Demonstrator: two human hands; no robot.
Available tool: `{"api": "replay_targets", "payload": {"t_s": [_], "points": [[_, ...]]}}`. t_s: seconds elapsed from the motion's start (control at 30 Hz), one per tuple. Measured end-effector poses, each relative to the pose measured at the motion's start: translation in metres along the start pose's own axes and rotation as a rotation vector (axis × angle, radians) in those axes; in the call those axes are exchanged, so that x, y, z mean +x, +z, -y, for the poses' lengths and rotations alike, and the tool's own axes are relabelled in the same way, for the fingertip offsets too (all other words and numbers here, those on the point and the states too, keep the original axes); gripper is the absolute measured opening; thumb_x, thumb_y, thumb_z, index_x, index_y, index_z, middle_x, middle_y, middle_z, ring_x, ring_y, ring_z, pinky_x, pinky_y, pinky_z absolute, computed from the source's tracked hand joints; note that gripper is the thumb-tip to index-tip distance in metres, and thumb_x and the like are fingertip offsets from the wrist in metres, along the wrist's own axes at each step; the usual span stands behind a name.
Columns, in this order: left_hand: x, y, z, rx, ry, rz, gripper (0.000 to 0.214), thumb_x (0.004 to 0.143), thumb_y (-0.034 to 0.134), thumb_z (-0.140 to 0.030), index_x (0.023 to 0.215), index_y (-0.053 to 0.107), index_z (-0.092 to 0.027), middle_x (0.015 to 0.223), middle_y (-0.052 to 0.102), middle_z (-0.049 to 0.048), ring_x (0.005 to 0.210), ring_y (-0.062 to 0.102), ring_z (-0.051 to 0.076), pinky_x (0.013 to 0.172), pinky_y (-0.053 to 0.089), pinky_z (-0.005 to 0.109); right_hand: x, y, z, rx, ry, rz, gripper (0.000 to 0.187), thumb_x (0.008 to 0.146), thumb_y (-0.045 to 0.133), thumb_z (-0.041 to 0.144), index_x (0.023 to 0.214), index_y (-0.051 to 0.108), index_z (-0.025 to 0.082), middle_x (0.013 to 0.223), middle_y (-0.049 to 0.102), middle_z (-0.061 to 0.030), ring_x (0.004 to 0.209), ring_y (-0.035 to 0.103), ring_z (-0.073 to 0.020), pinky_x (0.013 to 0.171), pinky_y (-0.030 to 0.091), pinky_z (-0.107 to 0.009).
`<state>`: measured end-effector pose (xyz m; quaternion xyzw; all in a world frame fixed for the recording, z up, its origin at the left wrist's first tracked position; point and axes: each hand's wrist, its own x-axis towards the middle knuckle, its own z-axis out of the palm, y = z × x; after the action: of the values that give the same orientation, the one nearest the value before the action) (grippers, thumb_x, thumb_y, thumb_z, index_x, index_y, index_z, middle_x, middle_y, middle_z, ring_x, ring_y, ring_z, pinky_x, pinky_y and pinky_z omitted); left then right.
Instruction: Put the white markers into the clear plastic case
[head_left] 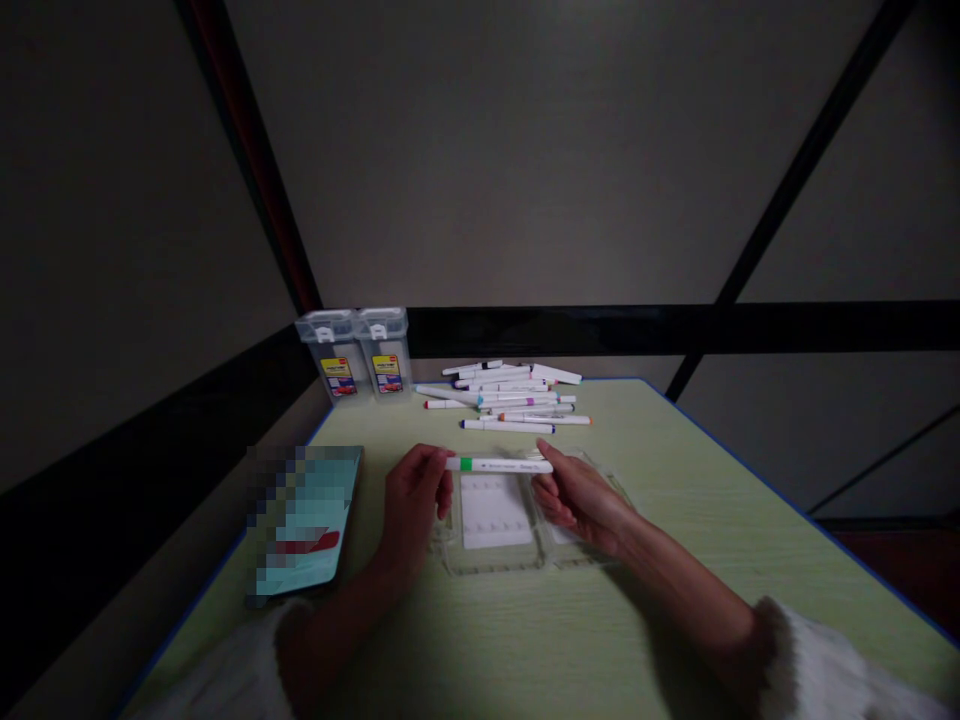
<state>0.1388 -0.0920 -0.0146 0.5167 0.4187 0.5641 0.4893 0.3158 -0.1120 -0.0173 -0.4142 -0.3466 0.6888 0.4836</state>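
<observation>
A white marker pen with a green band lies level between my two hands. My left hand pinches its left end, the end nearer the green band. Around the right end, the fingers of my right hand are closed, thumb on top. Just below the pen, a clear plastic case lies opened flat on the table, with a white insert in its left half. My right hand and wrist cover much of the case's right half.
Several white marker pens with differently coloured ends lie in a loose pile at the back. Two clear lidded boxes with yellow labels stand at the back left. A tablet-like device, partly blurred, lies left. Walls border the table behind and at left.
</observation>
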Motion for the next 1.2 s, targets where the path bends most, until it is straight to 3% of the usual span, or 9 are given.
{"api": "replay_targets", "payload": {"t_s": [0.23,0.77,1.2], "points": [[-0.0022,0.0026,-0.0016,-0.013,-0.021,0.009,0.025,0.069,0.056,-0.039,0.067,0.053,-0.014,0.043,0.042,-0.0074,0.034,0.036,0.003,0.031,0.025,0.014,0.0021,-0.0017,-0.0010,0.045,-0.003,-0.001,0.047,0.071,0.054,0.046,0.041,0.034,0.017,0.028,0.031,0.0079,0.025,0.020,-0.0007,0.027,0.010,-0.015],[-0.0018,0.0016,-0.0018,-0.035,-0.037,0.011,0.026,0.071,0.052,-0.038,0.073,0.058,-0.013,0.042,0.040,-0.0069,0.034,0.035,0.004,0.031,0.025,0.014,0.0032,-0.0012,-0.0018,0.041,-0.025,-0.048,0.037,0.063,0.065,0.043,0.050,0.045,0.014,0.040,0.044,0.0056,0.033,0.033,-0.0016,0.031,0.023,-0.014],[-0.0009,0.0004,-0.0004,-0.043,-0.039,0.016,0.024,0.073,0.051,-0.035,0.072,0.058,-0.013,0.043,0.041,-0.0060,0.035,0.036,0.004,0.032,0.026,0.014,0.0035,0.0008,-0.0026,0.046,-0.058,-0.071,0.028,0.065,0.066,0.034,0.054,0.051,0.013,0.047,0.053,0.0015,0.037,0.040,-0.0028,0.035,0.031,-0.014]]}}
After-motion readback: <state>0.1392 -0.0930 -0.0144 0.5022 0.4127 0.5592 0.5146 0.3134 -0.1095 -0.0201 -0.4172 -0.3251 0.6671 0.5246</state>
